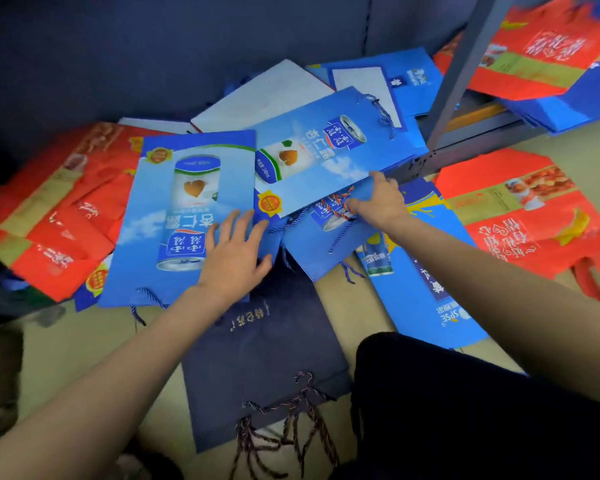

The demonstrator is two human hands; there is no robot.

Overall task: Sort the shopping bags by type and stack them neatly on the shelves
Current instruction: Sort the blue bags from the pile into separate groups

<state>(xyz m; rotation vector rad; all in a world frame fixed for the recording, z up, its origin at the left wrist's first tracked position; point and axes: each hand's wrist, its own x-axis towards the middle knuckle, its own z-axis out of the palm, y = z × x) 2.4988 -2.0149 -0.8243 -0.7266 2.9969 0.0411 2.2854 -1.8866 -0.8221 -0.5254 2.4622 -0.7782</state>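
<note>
Currently: left hand (234, 252) flat, fingers spread, pressing glossy blue paper shopping bag with can print (174, 216) onto floor (77, 344). Right hand (381, 199) gripping lower edge of second matching blue bag (326, 150), tilted over pile beside grey metal shelf post (461, 64).

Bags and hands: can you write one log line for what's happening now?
left hand: flat on blue bag | right hand: gripping second blue bag's edge | red bags: floor, unsorted

arms (125, 368): bare, no sleeves | legwear (465, 410): black, probably trousers
</note>
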